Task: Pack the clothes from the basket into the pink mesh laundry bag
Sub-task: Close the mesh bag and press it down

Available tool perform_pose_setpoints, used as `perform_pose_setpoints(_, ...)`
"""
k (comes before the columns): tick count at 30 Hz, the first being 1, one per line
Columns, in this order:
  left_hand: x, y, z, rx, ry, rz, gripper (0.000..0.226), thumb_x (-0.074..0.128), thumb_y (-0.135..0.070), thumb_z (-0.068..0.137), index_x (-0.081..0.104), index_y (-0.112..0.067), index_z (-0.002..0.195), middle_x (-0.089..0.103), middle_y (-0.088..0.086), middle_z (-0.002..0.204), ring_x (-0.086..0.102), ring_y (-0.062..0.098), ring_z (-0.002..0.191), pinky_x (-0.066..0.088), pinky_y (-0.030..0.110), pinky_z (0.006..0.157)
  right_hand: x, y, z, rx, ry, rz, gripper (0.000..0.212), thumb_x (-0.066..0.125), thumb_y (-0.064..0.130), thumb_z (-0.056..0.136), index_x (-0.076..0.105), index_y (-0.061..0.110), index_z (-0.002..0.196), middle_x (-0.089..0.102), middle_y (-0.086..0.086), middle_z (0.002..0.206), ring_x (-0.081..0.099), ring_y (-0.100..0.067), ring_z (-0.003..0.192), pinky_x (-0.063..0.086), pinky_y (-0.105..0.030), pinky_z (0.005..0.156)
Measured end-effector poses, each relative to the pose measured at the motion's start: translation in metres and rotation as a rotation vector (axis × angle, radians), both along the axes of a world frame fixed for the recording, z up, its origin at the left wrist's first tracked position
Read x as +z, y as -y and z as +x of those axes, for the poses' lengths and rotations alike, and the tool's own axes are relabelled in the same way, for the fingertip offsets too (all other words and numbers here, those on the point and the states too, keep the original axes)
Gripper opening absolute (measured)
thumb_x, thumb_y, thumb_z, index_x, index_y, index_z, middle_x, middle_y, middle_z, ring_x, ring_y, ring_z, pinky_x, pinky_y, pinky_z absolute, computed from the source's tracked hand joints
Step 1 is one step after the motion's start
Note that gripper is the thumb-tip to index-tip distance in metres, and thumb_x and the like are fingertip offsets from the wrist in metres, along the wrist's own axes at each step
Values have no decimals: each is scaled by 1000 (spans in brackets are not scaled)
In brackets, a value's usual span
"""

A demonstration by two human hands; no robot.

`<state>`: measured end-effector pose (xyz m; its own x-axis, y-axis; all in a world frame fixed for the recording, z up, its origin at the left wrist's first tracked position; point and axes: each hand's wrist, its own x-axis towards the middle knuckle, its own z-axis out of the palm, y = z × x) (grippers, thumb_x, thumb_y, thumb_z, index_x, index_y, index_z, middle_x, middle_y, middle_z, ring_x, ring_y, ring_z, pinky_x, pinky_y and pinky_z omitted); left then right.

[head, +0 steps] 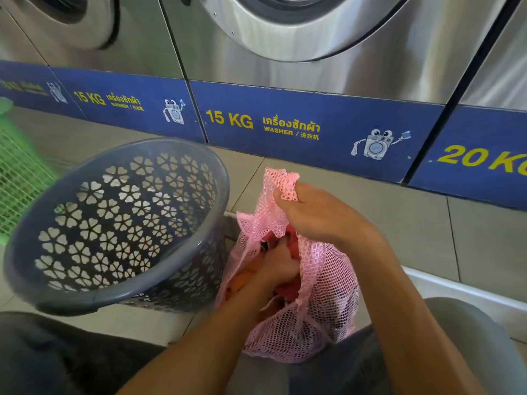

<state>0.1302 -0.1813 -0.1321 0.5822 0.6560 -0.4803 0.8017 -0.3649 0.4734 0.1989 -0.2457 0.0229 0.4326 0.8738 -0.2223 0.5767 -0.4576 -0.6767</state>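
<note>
Down on a tiled floor before washers, the upright pink mesh laundry bag is gripped at its rim by the right hand; the left hand is curled on clothes inside.

Right hand was raised, its forearm running up from the lower right, fingers curled into a closed grip with the thumb side toward the camera. Left hand sat lower and just beneath the right, forearm entering from the lower centre, wrist bent downward, fingers curled and partly hidden. The two hands were near each other.
</note>
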Motion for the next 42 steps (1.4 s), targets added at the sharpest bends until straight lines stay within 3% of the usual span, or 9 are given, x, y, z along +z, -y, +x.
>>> perform_pose_setpoints(4,-15,-43,-16,-8,138,-9,73,68,-63,59,56,-32,124,64,-13,116,62,13,108,51,28,92,5,4,4,26,59,-50,36,37,34,104,58,8,117,61,-9,126,52,-23,99,37,-30,76)
perform_pose_setpoints(7,6,-58,-35,-103,284,14,50,74,-42,76,64,-25,123,69,-15,106,65,10,101,49,25,91,4,4,8,53,129,-72,30,41,24,101,62,2,104,65,-14,107,57,-29,94,45,-35,80)
perform_pose_setpoints(10,22,-69,-57,-81,364,-46,14,67,-24,79,69,-10,78,57,-9,58,53,9,54,56,37,68,1,3,10,40,139,-71,26,43,24,100,61,6,100,61,-9,94,59,-29,94,46,-36,79)
perform_pose_setpoints(15,33,-33,-86,-251,337,-119,14,69,-33,84,74,-22,91,73,-12,89,68,2,80,59,29,79,-2,1,3,-21,92,-47,27,42,21,100,60,4,109,65,-14,110,59,-32,103,47,-37,83)
perform_pose_setpoints(19,11,22,-91,-469,333,-77,28,68,-56,80,65,-28,82,64,-16,76,58,-3,70,53,26,66,-14,-8,-8,-114,-9,15,42,41,36,101,49,8,132,56,-13,134,54,-30,118,39,-30,87)
perform_pose_setpoints(25,-6,30,-91,-172,594,-161,18,62,-34,93,66,-25,108,71,-8,100,65,1,94,57,30,85,-28,-13,-18,44,-59,-92,49,45,55,95,61,18,123,67,-9,120,69,-28,91,60,-37,75)
perform_pose_setpoints(32,15,15,-87,297,629,-469,37,68,-31,90,59,-30,125,66,-9,119,59,15,115,46,35,100,-38,-5,-17,24,66,-137,91,27,83,82,36,23,149,35,2,157,38,-24,140,35,-46,111)
perform_pose_setpoints(36,14,-5,-86,421,460,-652,25,62,-38,92,69,-17,101,73,3,89,67,19,81,52,35,83,-40,-5,-16,29,119,-94,66,31,66,94,60,16,127,62,-4,132,63,-21,108,52,-40,91)
perform_pose_setpoints(42,6,-19,-91,535,483,-898,24,59,-30,96,68,-8,98,71,7,71,64,17,63,54,34,74,-58,-1,-28,319,267,-578,35,64,43,88,73,10,93,74,-8,90,67,-17,72,50,-28,63)
